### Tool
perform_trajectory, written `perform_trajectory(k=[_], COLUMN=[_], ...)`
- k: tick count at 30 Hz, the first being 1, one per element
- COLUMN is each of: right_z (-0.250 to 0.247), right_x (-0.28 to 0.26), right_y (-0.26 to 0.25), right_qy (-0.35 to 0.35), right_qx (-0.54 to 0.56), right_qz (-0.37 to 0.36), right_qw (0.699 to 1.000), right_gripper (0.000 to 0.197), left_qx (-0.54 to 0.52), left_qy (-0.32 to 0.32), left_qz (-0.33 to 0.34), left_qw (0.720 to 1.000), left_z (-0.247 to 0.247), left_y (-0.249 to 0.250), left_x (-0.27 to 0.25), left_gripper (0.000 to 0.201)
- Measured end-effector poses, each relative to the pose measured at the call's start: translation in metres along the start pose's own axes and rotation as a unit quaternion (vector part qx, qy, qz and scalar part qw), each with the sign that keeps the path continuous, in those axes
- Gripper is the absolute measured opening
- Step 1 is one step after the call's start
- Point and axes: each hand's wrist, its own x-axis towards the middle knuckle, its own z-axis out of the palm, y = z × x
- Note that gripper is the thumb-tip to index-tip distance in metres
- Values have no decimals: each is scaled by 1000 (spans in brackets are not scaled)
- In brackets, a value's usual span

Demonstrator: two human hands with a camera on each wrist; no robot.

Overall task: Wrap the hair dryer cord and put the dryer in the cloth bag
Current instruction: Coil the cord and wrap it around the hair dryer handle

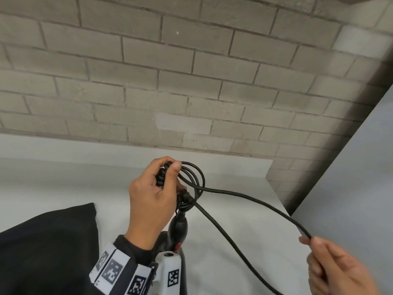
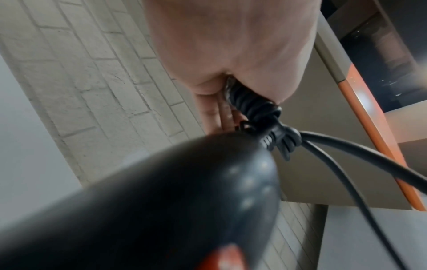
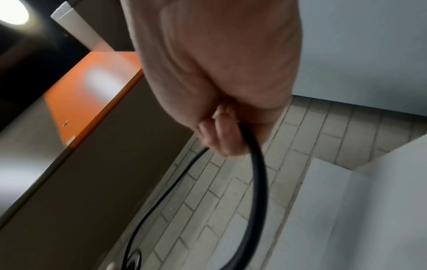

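Note:
My left hand (image 1: 157, 188) grips a bundle of black cord loops (image 1: 191, 184) above the white table, thumb pressed on the coils. Below it hangs the black hair dryer (image 1: 178, 226), its handle with a red switch filling the left wrist view (image 2: 161, 210). A free length of cord (image 1: 255, 201) runs right to my right hand (image 1: 331, 265), which pinches it at the lower right, and a second strand drops off the bottom edge. The right wrist view shows the fingers (image 3: 217, 135) curled round the cord (image 3: 258, 173). The black cloth bag (image 1: 49, 241) lies at the lower left.
The white table (image 1: 63, 177) butts against a grey brick wall (image 1: 170, 71). A pale grey panel (image 1: 361, 177) rises on the right. In the wrist views an orange-edged cabinet (image 3: 92, 87) hangs overhead.

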Motion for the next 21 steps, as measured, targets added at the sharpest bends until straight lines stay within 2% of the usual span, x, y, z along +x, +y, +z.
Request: perform_trajectory(k=[1, 2, 4, 5, 6, 7, 8, 9, 11, 12, 14, 16, 18, 20, 21], right_z=[3, 8, 21, 34, 49, 64, 77, 89, 105, 111, 117, 117, 110, 95, 85], right_x=[1, 1, -4, -14, -27, -38, -46, -52, -58, -58, -57, -57, -53, -47, -41], right_y=[5, 8, 16, 14, 11, 9, 9, 10, 15, 18, 18, 10, 3, -4, -6], right_qy=[34, 63, 109, 143, 150, 125, 84, 35, -92, -158, -257, -283, -275, -285, -299], right_qx=[-35, -86, -183, -194, -189, -179, -186, -203, -223, -227, -192, -119, -55, -32, -49], right_qz=[-27, -62, -170, -235, -305, -365, -391, -380, -288, -242, -171, -140, -143, -168, -202], right_qw=[998, 992, 962, 942, 921, 905, 897, 902, 927, 930, 932, 941, 949, 943, 931], right_gripper=[11, 12, 32, 31, 23, 14, 10, 13, 25, 29, 25, 30, 44, 55, 55], left_qx=[2, 5, 17, 23, 28, 32, 35, 39, 45, 48, 52, 53, 54, 45, 35], left_qy=[-6, -9, -7, -5, -4, -3, -3, -4, -10, -14, -21, -25, -25, -21, -18], left_qz=[0, 1, 6, 10, 15, 21, 27, 32, 44, 50, 60, 69, 69, 53, 41], left_qw=[1000, 1000, 1000, 1000, 999, 999, 999, 999, 998, 998, 997, 996, 996, 997, 998], left_z=[2, 4, 7, 8, 9, 9, 9, 9, 10, 10, 11, 11, 9, 6, 6], left_y=[2, 3, 6, 7, 8, 8, 9, 9, 11, 12, 13, 14, 12, 10, 8], left_x=[-3, -5, -8, -9, -9, -10, -10, -11, -14, -14, -16, -16, -14, -12, -11], left_gripper=[16, 17, 17, 15, 14, 13, 14, 15, 16, 16, 18, 19, 20, 22, 24])
